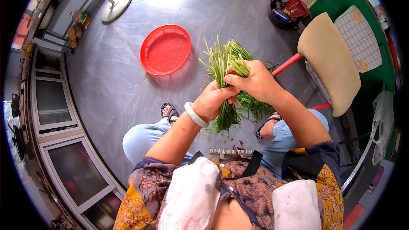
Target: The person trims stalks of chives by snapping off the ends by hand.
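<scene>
My left hand (209, 101), with a pale bangle (196, 115) on its wrist, is wrapped round a bunch of long, thin-stemmed greens (218, 61). Their pale stem ends point up and away from me, and the dark leafy ends hang below the fist. Close against it, my right hand (254, 81) is closed on a smaller tuft of green stems (240, 66). The thumbs nearly meet, and some fingertips are hidden. More loose greens (255, 105) lie on the floor beneath and behind my hands.
A red plastic basket (167, 50) sits on the grey floor, ahead and left. A chair with a tan seat cover (330, 61) stands at right. White-framed cabinets (76, 174) line the left side. A round fan base (117, 7) is at the far left.
</scene>
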A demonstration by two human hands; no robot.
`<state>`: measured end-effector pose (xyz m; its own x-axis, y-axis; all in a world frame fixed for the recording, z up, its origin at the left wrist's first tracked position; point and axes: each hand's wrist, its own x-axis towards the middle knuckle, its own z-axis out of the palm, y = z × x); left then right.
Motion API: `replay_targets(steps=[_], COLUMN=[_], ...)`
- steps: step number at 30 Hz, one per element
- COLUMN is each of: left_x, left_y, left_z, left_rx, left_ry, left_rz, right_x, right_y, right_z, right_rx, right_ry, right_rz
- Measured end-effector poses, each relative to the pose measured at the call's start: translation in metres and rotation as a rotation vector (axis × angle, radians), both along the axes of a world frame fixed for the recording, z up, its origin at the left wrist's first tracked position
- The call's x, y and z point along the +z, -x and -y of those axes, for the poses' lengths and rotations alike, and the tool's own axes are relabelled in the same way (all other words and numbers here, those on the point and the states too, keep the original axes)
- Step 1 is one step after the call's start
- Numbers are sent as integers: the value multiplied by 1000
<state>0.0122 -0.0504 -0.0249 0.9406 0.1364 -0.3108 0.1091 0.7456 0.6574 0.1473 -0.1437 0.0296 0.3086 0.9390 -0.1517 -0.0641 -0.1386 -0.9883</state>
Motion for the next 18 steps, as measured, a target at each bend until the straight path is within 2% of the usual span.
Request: replay_targets(steps=[4,7,11,15,18], left_x=[-3,6,5,-6,-17], left_y=[2,1,5,3,5], left_z=[0,-3,-8,-19,-33], left_rx=[-39,-35,99,176,308], left_ry=[53,-7,192,132,84], left_rz=[40,57,108,18,-118], right_x=[3,-3,13,17,24], right_y=[-4,-12,-26,-42,-53], right_z=[2,3,6,11,17], right_rx=[15,-48,-210,-248,-293], right_ry=[66,-8,69,-95,-145], right_rz=[-37,107,-176,-360,-363])
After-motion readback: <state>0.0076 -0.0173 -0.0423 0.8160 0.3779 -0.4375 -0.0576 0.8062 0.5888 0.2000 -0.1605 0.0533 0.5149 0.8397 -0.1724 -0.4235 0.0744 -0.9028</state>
